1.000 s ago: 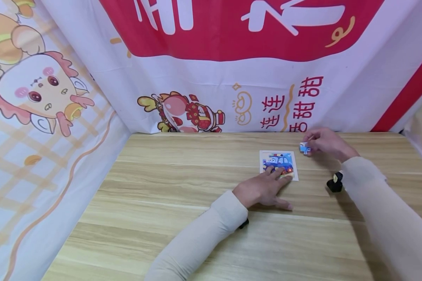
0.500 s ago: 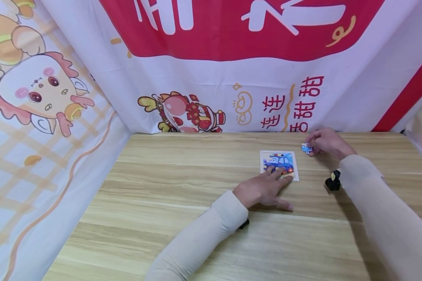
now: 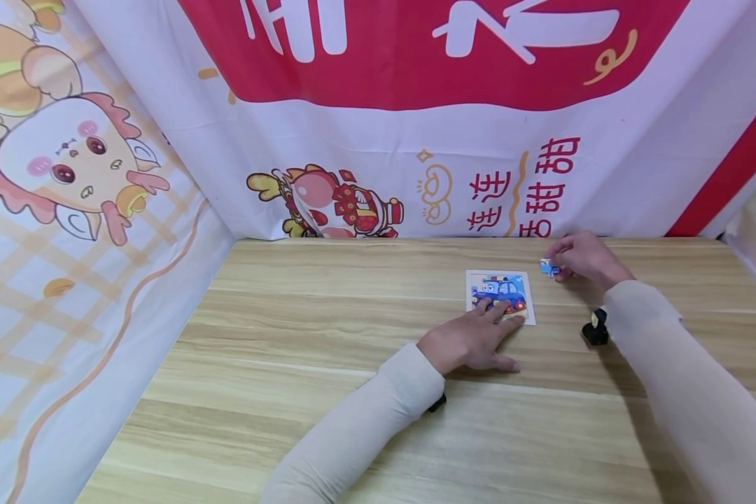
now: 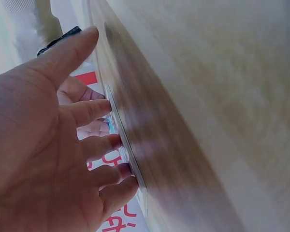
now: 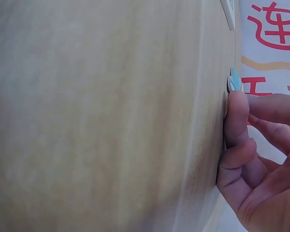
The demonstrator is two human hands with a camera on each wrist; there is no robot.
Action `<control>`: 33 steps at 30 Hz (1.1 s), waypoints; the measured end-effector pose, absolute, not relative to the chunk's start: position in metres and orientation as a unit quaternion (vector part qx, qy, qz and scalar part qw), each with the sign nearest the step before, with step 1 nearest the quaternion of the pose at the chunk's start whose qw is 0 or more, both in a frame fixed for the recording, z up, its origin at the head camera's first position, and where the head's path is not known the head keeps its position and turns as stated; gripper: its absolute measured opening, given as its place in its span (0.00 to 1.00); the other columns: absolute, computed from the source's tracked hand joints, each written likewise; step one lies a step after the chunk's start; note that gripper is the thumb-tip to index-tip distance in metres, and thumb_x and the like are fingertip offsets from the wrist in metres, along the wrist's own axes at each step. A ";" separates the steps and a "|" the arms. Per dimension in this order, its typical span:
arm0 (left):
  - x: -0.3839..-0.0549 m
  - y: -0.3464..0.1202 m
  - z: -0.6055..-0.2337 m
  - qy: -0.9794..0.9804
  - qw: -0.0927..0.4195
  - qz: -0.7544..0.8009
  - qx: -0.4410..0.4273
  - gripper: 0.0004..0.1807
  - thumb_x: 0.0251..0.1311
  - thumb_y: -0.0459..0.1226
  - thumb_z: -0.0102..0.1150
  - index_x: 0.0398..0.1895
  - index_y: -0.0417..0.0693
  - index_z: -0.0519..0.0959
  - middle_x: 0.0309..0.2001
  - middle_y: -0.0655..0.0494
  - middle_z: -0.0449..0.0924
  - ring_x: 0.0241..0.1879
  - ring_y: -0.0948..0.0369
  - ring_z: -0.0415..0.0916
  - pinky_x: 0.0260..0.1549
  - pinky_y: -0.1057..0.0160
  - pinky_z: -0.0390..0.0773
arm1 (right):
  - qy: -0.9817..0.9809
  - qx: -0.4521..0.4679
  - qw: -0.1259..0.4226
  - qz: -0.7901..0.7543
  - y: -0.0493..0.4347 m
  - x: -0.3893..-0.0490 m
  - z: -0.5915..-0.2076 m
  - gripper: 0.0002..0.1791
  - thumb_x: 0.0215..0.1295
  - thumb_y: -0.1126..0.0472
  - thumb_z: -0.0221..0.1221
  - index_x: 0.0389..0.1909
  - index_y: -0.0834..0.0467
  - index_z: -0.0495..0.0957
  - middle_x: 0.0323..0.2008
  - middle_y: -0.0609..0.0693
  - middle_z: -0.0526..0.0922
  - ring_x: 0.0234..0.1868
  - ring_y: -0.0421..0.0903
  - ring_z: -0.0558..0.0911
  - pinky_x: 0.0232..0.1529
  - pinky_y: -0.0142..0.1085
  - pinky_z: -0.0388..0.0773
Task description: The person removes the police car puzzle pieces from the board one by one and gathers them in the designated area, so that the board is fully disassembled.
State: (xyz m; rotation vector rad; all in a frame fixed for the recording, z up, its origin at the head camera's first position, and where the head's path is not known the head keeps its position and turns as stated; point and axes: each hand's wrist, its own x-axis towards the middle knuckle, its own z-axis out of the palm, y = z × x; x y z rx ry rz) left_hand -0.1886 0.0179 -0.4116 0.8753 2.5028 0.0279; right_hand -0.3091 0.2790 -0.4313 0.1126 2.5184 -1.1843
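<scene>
A square puzzle board (image 3: 507, 285) with a white border and a blue cartoon car lies flat toward the back right of the table. My left hand (image 3: 471, 339) rests its fingertips on the board's lower part, fingers spread and thumb out on the near side. Seen edge-on in the left wrist view, the board (image 4: 141, 180) lies under those fingertips. To the right of the board, my right hand (image 3: 587, 257) pinches a small light-blue puzzle piece (image 3: 547, 267) low at the tabletop. In the right wrist view, the fingers partly cover this piece (image 5: 235, 80).
The wooden table (image 3: 327, 315) ends at a printed white and red cloth (image 3: 384, 140) hanging behind it. Another printed cloth (image 3: 126, 280) borders the left side. A small black device (image 3: 595, 330) sits by the right sleeve cuff.
The right hand has shifted slightly right with the puzzle piece, then nearly stopped. The left hand stays on the board; only its thumb has drawn in a little.
</scene>
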 end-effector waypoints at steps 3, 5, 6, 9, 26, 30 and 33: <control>-0.188 0.019 -0.412 0.917 0.233 0.001 0.324 0.40 0.75 0.64 0.47 0.85 0.74 0.47 0.87 0.62 0.39 0.86 0.55 0.38 0.82 0.60 0.51 | 0.892 0.039 0.172 -0.415 0.279 -0.309 -0.433 0.16 0.80 0.64 0.52 0.60 0.70 0.77 0.50 0.64 0.81 0.34 0.46 0.84 0.37 0.37 0.82; -0.188 0.021 -0.413 0.918 0.228 -0.007 0.326 0.37 0.78 0.60 0.45 0.85 0.74 0.47 0.87 0.62 0.40 0.86 0.55 0.39 0.82 0.60 0.51 | 0.893 0.039 0.169 -0.415 0.279 -0.309 -0.434 0.16 0.80 0.64 0.53 0.59 0.70 0.77 0.49 0.64 0.81 0.34 0.46 0.84 0.37 0.37 0.82; -0.188 0.021 -0.413 0.918 0.225 -0.012 0.327 0.36 0.79 0.59 0.43 0.85 0.74 0.47 0.87 0.62 0.41 0.86 0.54 0.39 0.82 0.60 0.51 | 0.894 0.038 0.168 -0.413 0.279 -0.309 -0.434 0.16 0.80 0.64 0.53 0.59 0.70 0.78 0.49 0.64 0.81 0.34 0.46 0.84 0.37 0.37 0.82; -0.188 0.023 -0.414 0.918 0.217 -0.023 0.332 0.34 0.81 0.55 0.42 0.85 0.75 0.48 0.87 0.61 0.42 0.86 0.54 0.40 0.82 0.61 0.51 | 0.896 0.038 0.166 -0.411 0.279 -0.309 -0.435 0.16 0.80 0.64 0.52 0.58 0.70 0.78 0.50 0.64 0.80 0.34 0.46 0.84 0.37 0.36 0.82; -0.186 0.024 -0.412 0.918 0.204 -0.038 0.338 0.33 0.81 0.56 0.42 0.85 0.74 0.50 0.87 0.59 0.44 0.86 0.52 0.43 0.82 0.62 0.50 | 0.906 0.028 0.157 -0.392 0.275 -0.303 -0.428 0.16 0.79 0.63 0.53 0.58 0.68 0.77 0.53 0.66 0.79 0.40 0.50 0.82 0.41 0.37 0.81; -0.186 0.024 -0.412 0.917 0.203 -0.037 0.340 0.34 0.81 0.56 0.43 0.85 0.73 0.50 0.87 0.59 0.44 0.86 0.52 0.43 0.82 0.62 0.50 | 0.920 -0.002 0.132 -0.368 0.268 -0.301 -0.421 0.15 0.78 0.61 0.55 0.56 0.67 0.80 0.47 0.62 0.81 0.41 0.52 0.80 0.40 0.38 0.78; -0.187 0.023 -0.412 0.917 0.204 -0.034 0.341 0.34 0.81 0.56 0.43 0.85 0.73 0.51 0.87 0.59 0.44 0.86 0.52 0.43 0.82 0.62 0.51 | 0.927 -0.039 0.112 -0.355 0.261 -0.299 -0.415 0.13 0.76 0.63 0.57 0.53 0.68 0.81 0.43 0.62 0.82 0.40 0.52 0.80 0.38 0.38 0.77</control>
